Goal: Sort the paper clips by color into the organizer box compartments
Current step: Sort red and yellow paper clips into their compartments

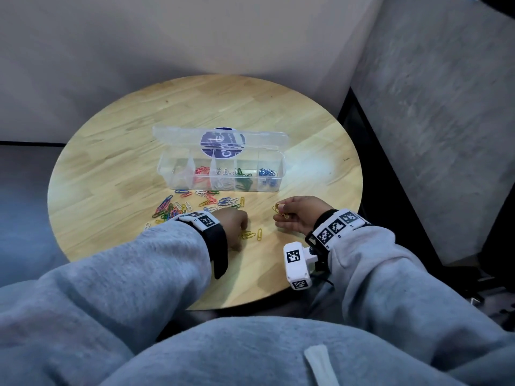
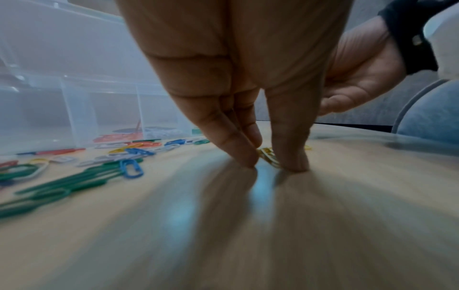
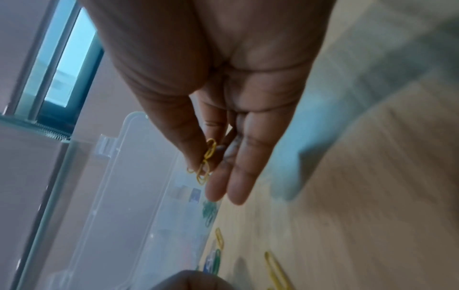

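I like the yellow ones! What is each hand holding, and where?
The right hand pinches yellow clips near their top ends. The left hand pinches more yellow clips by their sides, on the table.

The right hand's grip (image 3: 206, 157) pinches yellow paper clips (image 3: 207, 162); beyond the grip lies the clear organizer box (image 3: 139, 196), open on the desk (image 3: 347, 215).

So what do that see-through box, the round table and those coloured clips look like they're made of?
Organizer box: clear, glossy plastic by the look; the clips inside show through its walls. Table: light wood, smooth finish, with visible grain and plank joins. Paper clips: probably wire with a coloured coating; too small to confirm.
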`<state>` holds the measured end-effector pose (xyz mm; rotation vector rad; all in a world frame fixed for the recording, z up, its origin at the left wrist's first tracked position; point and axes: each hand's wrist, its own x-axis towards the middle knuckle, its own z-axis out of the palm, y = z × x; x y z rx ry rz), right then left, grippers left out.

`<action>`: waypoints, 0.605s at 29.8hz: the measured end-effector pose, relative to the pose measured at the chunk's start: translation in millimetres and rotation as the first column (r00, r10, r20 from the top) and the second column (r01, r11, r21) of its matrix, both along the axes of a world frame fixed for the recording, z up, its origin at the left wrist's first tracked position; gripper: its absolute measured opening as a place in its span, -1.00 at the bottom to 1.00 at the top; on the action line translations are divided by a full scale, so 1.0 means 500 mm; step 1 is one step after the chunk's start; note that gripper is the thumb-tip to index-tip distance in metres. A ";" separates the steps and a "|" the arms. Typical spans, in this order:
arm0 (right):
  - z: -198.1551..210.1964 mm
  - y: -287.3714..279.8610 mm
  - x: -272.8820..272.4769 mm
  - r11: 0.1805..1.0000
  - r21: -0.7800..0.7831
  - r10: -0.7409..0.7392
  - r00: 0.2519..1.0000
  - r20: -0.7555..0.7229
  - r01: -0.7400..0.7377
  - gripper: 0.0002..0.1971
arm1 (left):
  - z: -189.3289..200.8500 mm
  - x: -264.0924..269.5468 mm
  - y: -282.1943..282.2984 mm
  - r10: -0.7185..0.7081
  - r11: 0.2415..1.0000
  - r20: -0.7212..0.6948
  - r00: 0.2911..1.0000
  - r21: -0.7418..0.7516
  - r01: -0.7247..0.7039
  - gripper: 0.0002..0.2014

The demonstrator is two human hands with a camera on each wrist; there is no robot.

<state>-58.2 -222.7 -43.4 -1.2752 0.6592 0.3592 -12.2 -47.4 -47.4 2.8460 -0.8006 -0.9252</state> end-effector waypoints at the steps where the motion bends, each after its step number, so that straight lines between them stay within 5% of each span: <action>1: 0.003 0.002 -0.001 0.999 0.040 -0.022 1.000 0.004 0.022 -0.83 | 0.000 0.002 0.001 0.005 1.000 -0.001 1.000 -0.008 -0.005 -0.55; 11: -0.009 0.014 -0.014 0.970 0.223 -0.095 0.995 -0.024 0.098 -0.83 | -0.004 0.000 -0.002 0.121 0.973 0.009 0.993 -0.199 -0.117 -0.65; 18: -0.017 0.013 -0.021 0.956 0.268 -0.121 0.993 -0.008 0.118 -0.80 | -0.010 0.001 -0.014 0.100 0.990 0.055 0.994 -0.104 -0.094 -0.52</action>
